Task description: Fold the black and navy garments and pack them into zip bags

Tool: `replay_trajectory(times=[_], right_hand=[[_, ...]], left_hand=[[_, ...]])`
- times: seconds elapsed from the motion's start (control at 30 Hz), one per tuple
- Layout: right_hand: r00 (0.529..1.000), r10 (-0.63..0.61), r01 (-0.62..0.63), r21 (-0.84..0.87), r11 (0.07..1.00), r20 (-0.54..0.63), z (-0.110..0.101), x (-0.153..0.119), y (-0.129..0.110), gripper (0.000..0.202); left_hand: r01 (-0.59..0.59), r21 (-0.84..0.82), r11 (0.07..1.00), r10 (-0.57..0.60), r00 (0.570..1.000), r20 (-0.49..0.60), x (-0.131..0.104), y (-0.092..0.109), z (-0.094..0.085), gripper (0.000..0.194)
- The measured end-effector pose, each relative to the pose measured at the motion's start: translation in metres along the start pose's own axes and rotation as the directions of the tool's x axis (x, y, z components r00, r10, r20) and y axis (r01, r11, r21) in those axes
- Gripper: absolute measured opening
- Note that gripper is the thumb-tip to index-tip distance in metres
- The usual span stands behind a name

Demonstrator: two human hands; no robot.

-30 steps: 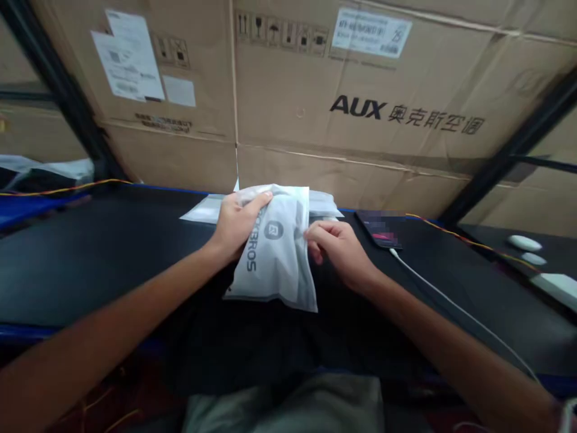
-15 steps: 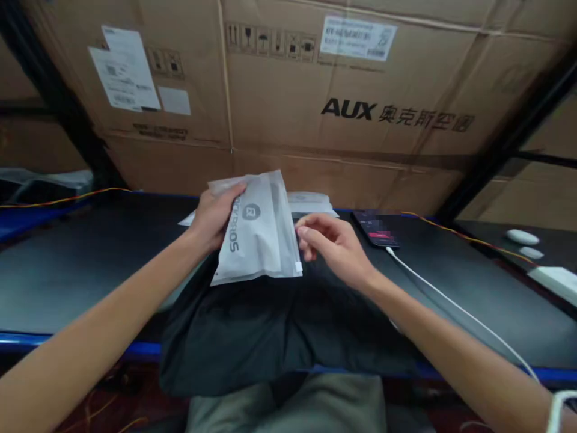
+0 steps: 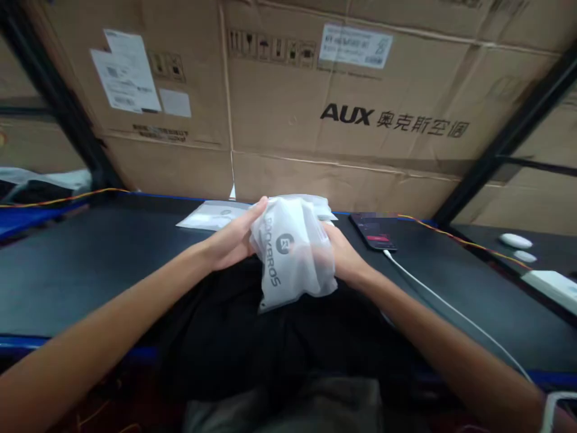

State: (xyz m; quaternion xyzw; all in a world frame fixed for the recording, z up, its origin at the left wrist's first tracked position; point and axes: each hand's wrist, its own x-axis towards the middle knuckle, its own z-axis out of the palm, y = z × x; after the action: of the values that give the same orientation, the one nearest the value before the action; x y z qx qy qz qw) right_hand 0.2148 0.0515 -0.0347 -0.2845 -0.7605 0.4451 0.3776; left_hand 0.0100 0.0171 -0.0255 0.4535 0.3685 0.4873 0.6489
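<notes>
A frosted white zip bag (image 3: 295, 270) printed with a dark round logo and "ROCKBROS" is held up in front of me, puffed out and creased. My left hand (image 3: 237, 240) grips its left side, thumb along the upper edge. On the right side, my right hand (image 3: 345, 255) holds the bag, its fingers mostly hidden; part of the hand shows faintly through the translucent film, and I cannot tell whether it is behind or inside. Dark cloth (image 3: 225, 337) lies below the bag, over the table's front edge. Behind lie more frosted bags (image 3: 214, 214).
A phone (image 3: 373, 231) with a white charging cable (image 3: 444, 294) lies to the right on the black table (image 3: 90, 264). A large cardboard box (image 3: 279, 132) stands along the back between dark metal posts (image 3: 500, 138). White objects (image 3: 516, 241) sit at far right.
The bag has moved right and slightly down, and has gone from flat to puffed out. My right hand has shifted from the zip edge to partly hidden at the bag's right side.
</notes>
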Motion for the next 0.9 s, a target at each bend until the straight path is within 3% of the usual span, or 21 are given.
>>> replay_trajectory(times=[0.1,0.2,0.23,0.33,0.37,0.43,0.5,0.6,0.63,0.7,0.77,0.83,0.9], right_hand=[[0.999,0.024,-0.024,0.004,1.0,-0.039,-0.003,0.002,0.01,0.028],[0.958,0.097,-0.058,0.146,0.988,-0.271,-0.008,0.01,0.013,0.021],[0.912,0.116,-0.033,0.213,0.977,-0.393,-0.011,0.014,0.012,0.02],[0.703,0.165,0.129,0.352,0.927,-0.692,-0.023,0.027,0.007,0.02],[0.656,0.182,0.166,0.375,0.912,-0.733,-0.027,0.029,0.006,0.021],[0.618,0.208,0.192,0.402,0.895,-0.758,-0.032,0.031,0.004,0.022],[0.664,0.229,0.139,0.418,0.898,-0.712,-0.031,0.028,0.003,0.02],[0.835,0.26,-0.064,0.382,0.922,-0.486,-0.023,0.019,0.004,0.019],[0.881,0.271,-0.133,0.345,0.929,-0.388,-0.02,0.017,0.006,0.02],[0.931,0.274,-0.222,0.221,0.949,-0.242,-0.016,0.013,0.011,0.027],[0.958,0.209,-0.211,0.013,0.977,-0.194,-0.015,0.012,0.017,0.035],[0.983,0.085,-0.123,-0.238,0.963,-0.162,-0.016,0.012,0.023,0.041],[0.995,-0.009,-0.034,-0.418,0.908,-0.101,-0.017,0.012,0.027,0.045]], left_hand=[[0.025,0.05,0.998,-0.024,1.0,-0.016,-0.001,0.0,-0.001,0.039],[-0.04,0.147,0.988,0.064,0.984,-0.165,0.003,0.009,-0.012,0.028],[-0.057,0.198,0.979,0.098,0.973,-0.208,0.004,0.014,-0.019,0.026],[-0.055,0.372,0.926,0.185,0.927,-0.325,0.007,0.03,-0.047,0.022],[-0.046,0.428,0.903,0.224,0.899,-0.377,0.007,0.034,-0.058,0.023],[-0.013,0.549,0.836,0.32,0.824,-0.468,0.007,0.04,-0.08,0.024],[0.096,0.702,0.706,0.413,0.749,-0.518,0.007,0.043,-0.1,0.027],[0.283,0.813,0.508,0.523,0.648,-0.553,0.005,0.046,-0.118,0.035],[0.319,0.827,0.463,0.552,0.626,-0.55,0.004,0.046,-0.121,0.044],[0.351,0.858,0.376,0.604,0.609,-0.514,0.003,0.046,-0.121,0.066],[0.342,0.908,0.242,0.645,0.642,-0.414,0.004,0.043,-0.115,0.071],[0.308,0.95,0.056,0.64,0.719,-0.271,0.008,0.035,-0.109,0.058],[0.279,0.954,-0.109,0.55,0.816,-0.176,0.014,0.025,-0.105,0.05]])
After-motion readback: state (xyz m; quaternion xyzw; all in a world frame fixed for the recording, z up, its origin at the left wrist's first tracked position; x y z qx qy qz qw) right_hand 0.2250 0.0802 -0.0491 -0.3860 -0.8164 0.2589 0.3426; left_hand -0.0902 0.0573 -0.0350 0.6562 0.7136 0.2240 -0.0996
